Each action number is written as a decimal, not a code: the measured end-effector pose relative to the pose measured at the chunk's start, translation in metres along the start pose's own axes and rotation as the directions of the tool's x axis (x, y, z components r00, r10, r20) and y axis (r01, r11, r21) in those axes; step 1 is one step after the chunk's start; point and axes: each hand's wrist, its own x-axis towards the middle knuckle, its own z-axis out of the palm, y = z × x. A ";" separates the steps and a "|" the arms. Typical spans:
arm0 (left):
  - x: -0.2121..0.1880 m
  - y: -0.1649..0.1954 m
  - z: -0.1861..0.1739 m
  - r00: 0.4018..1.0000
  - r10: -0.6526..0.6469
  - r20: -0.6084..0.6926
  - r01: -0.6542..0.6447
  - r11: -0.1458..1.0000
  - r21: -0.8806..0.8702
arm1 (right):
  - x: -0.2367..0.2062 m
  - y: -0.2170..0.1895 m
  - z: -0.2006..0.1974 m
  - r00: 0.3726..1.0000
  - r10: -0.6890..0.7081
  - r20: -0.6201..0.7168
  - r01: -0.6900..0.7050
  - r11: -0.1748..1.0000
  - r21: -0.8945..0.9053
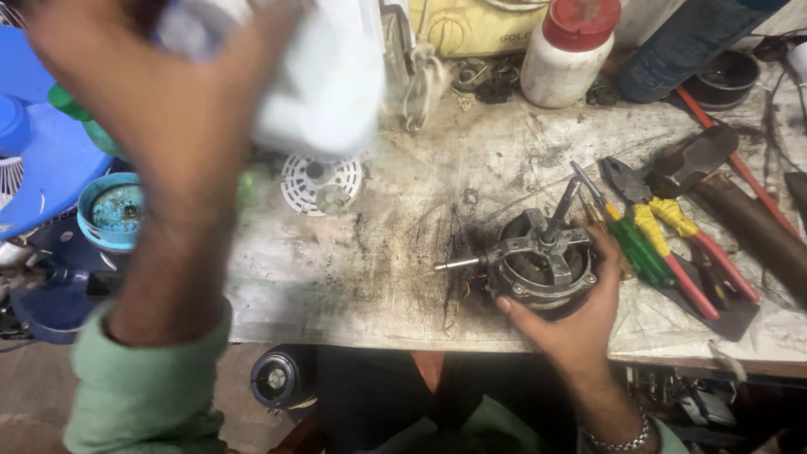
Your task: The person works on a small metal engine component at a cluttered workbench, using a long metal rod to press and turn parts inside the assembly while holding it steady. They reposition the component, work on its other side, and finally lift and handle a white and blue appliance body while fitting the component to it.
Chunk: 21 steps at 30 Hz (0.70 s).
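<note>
Left hand (160, 92), blurred, upper left of frame: fingers closed around a white cloth (324, 92). Right hand (572, 324), lower centre-right: clasped the fan motor (538, 261) resting on the table (353, 286), shaft pointing left. Red-capped white jar (567, 55), top centre-right: contents unseen. Blue cup (109, 210), left edge: grimy residue inside.

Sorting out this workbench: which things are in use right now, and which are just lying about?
In use:
- fan motor, gripped by right hand
- blurred white object, raised in left hand

Lying about:
- pliers
- green screwdriver
- white jar
- white grille disc
</note>
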 end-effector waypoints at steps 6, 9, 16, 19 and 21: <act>-0.064 0.054 0.029 0.966 -0.238 0.098 0.239 0.971 0.004 | -0.002 0.001 -0.002 1.000 -0.019 -0.012 0.018 0.998 -0.059; -0.077 0.067 0.042 0.948 -0.289 0.133 0.285 0.957 0.045 | -0.002 0.002 -0.002 1.000 0.016 -0.007 -0.015 0.999 0.041; -0.098 0.092 0.060 0.916 -0.329 0.231 0.298 0.941 0.158 | -0.003 0.004 -0.003 0.999 -0.051 -0.018 0.051 0.999 0.004; -0.106 0.097 0.061 0.877 -0.383 0.290 0.381 0.922 0.067 | -0.004 0.004 -0.003 1.000 -0.021 -0.018 0.023 0.996 0.089; -0.111 0.099 0.061 0.837 -0.435 0.333 0.466 0.885 -0.015 | -0.004 0.002 -0.004 1.000 -0.008 -0.012 0.009 0.997 0.080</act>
